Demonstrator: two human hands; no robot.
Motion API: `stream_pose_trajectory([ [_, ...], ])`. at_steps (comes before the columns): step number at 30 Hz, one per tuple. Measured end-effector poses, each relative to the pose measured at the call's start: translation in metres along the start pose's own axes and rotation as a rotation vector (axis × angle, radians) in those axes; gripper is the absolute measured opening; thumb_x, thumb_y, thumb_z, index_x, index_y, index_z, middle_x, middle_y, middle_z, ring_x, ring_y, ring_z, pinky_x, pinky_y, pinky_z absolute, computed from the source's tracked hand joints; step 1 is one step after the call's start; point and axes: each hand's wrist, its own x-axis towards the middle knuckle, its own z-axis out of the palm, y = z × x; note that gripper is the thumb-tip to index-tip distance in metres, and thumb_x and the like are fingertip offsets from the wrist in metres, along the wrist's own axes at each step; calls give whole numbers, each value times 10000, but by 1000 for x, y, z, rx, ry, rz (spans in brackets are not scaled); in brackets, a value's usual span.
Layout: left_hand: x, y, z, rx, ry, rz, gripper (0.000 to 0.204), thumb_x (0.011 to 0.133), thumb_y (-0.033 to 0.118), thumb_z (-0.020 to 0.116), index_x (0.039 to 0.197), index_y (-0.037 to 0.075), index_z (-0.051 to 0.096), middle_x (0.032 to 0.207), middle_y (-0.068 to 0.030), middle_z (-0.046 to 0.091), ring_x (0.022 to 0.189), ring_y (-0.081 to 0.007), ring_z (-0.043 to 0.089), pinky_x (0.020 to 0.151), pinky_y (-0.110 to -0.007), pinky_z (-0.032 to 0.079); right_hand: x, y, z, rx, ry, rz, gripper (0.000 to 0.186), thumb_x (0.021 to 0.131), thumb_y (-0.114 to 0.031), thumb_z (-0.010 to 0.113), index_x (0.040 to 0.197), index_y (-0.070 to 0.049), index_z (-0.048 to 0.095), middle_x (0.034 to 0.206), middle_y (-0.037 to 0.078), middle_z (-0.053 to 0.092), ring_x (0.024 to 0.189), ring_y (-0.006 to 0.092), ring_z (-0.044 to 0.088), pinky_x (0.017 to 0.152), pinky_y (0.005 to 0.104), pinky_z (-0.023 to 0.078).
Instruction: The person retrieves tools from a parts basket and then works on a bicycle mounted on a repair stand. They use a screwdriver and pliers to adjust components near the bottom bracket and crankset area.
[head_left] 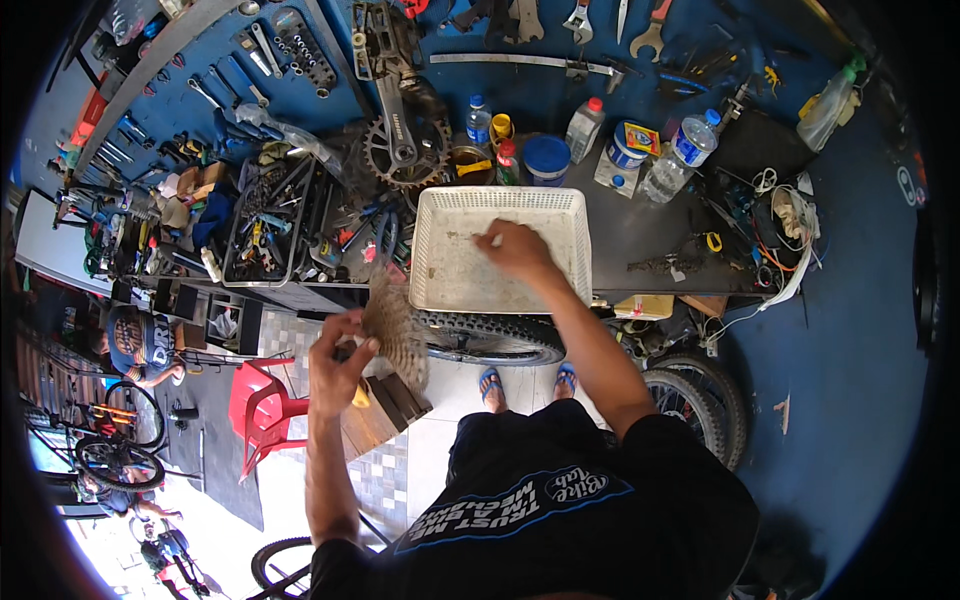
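A white plastic basket (580,240) with perforated sides lies on the workbench in front of me. Over its bare bottom is my right hand (515,248), fingers curled and pinched together; whatever they might hold is too small or hidden to tell. To the left of the basket, off the bench's front edge, my left hand (340,360) grips a beige-brown ribbed rag (398,332). The rag is smeared by motion, so its exact shape does not show, and it hangs in the air next to the basket's left corner.
A bicycle crankset (400,150), a blue tub (548,160) and plastic bottles (585,130) stand behind the basket. At left is a black crate (265,225) of tools. Below the bench edge are a bicycle tire (490,335), a wooden box (375,420) and a red chair (262,405).
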Motion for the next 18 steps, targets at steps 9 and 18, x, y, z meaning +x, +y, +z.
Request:
stream_pose_trajectory([
  [9,73,26,65,283,88,259,228,848,114,844,962,23,669,1252,-144,687,931,-191,676,753,-305,524,-75,130,-153,78,361,-58,381,982,-392,720,903,-22,668,755,151,667,663,272,622,646,403,492],
  [18,88,9,-39,510,316,114,213,855,158,829,933,11,696,1070,-188,731,1043,-309,718,923,-396,536,-144,248,-192,-32,367,137,368,983,-350,705,908,2,625,771,163,612,712,229,576,674,425,448],
])
